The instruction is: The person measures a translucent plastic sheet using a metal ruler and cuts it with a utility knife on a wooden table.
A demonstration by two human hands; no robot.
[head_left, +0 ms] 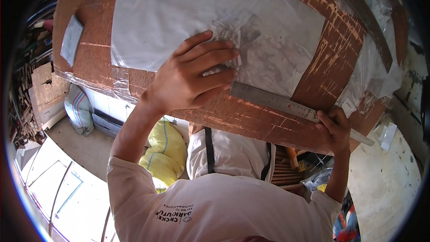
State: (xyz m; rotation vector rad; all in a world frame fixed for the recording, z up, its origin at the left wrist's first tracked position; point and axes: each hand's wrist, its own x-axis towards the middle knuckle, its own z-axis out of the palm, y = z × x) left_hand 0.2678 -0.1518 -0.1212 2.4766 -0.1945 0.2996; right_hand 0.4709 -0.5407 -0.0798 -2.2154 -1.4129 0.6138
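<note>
One yellow sack [166, 145] below brown board [333, 78], right hand [333, 125] on ruler [277, 102]

soft, moderate light falls on the brown board [95, 9]; below and left of it, a pale surface [85, 201] burns out white. clear plastic [365, 74] right of it glints. the board's edges bow, with black corners beyond.

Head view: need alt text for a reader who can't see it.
A person's right hand grips a metal ruler lying along the near side of a scratched brown board, while the left hand spreads over a pale translucent sheet on that board. Below the board, a yellow sack sits to the left.
</note>
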